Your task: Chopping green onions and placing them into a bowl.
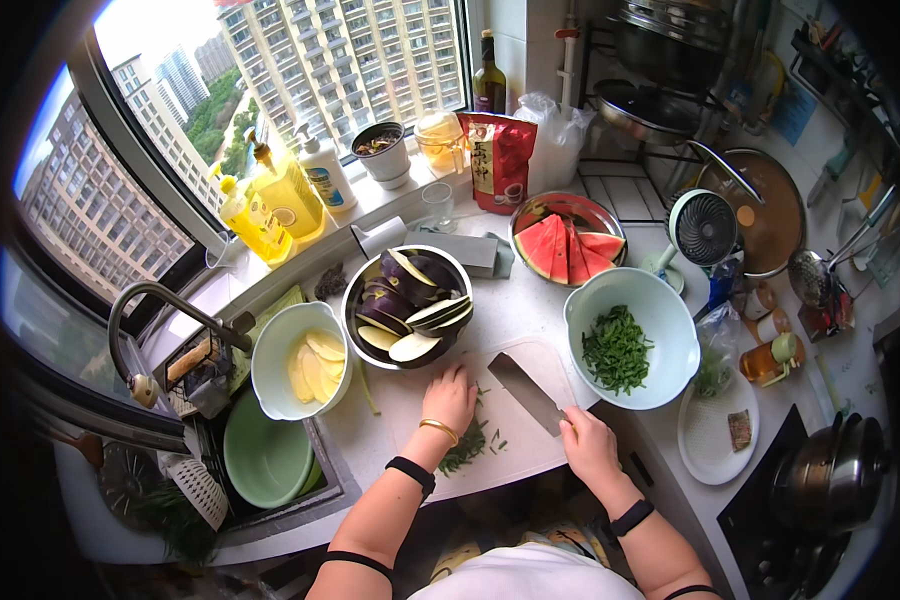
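My right hand (592,442) grips the handle of a kitchen cleaver (529,394), its broad blade tilted over the right part of the pale cutting board (547,360). Palm down, my left hand (450,401) lies over the board's middle, beside chopped green leaves (465,454); what is under its fingers is hidden. More cut greens (616,349) fill the bottom of a pale blue bowl (679,322) right of the board. Beyond my left hand stands a bowl of cut eggplant (412,300). Pale yellow slices (319,364) lie in another pale bowl (270,375) to the left.
Left is the sink with a green basin (262,450) and a curved faucet (142,289). Watermelon wedges (562,247) sit in a metal bowl at the back. A small fan (701,225), a white plate (701,442) and a pot (829,480) on the cooktop stand right.
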`<state>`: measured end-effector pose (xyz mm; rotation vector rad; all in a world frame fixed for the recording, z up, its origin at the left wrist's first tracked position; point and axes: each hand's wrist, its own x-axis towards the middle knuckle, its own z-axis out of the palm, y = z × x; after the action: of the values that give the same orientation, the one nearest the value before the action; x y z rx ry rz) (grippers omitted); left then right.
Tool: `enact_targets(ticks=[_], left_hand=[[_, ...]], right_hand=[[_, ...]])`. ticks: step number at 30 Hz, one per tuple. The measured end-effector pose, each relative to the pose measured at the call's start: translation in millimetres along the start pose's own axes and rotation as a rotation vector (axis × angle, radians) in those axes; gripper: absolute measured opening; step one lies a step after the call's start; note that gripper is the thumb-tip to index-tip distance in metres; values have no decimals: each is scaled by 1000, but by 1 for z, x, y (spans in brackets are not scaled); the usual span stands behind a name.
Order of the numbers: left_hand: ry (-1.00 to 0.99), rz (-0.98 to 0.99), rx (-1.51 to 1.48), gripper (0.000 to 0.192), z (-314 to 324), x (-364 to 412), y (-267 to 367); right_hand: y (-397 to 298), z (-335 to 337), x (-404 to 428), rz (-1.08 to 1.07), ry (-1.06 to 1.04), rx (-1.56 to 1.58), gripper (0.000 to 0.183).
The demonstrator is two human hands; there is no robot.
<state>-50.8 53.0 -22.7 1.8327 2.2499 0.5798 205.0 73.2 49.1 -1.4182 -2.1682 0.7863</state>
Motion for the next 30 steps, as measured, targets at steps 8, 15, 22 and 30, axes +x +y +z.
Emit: enact_targets(ticks=[8, 15, 22, 30], left_hand=[[143, 14, -46, 23, -13, 17, 13], [2, -148, 94, 33, -4, 36, 14], [217, -169, 193, 22, 38, 37, 7], [162, -206, 230, 23, 29, 39, 10]], right_hand=[[10, -10, -4, 23, 33, 40, 12], [24, -14, -4, 35, 32, 58, 14], [37, -20, -4, 22, -15, 84, 14], [51, -25, -2, -10, -61, 134, 14]])
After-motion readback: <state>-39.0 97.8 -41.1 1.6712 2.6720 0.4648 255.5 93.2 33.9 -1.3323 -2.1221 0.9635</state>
